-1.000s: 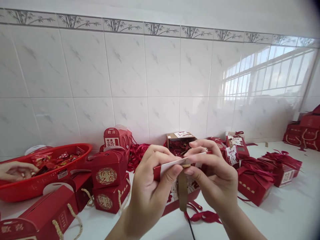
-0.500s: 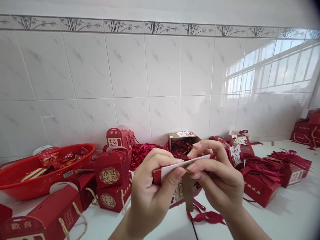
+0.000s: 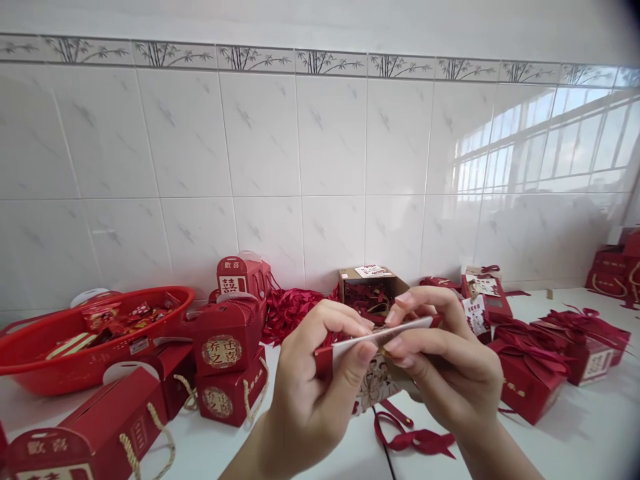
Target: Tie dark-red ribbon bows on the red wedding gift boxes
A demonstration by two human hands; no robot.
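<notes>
Fingers (image 3: 364,355) | left hand (image 3: 313,393) gripping red box (image 3: 374,385), front partly covered | right hand (image 3: 453,370) pinching brown strip (image 3: 412,388), mostly hidden

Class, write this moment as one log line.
left hand: holding illustrated box | right hand: at its top edge | red ribbon: on table

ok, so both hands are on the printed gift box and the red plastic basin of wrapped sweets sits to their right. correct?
No: the red plastic basin of wrapped sweets sits to their left, as the head view shows. The left hand and right hand are on the printed gift box.
</notes>
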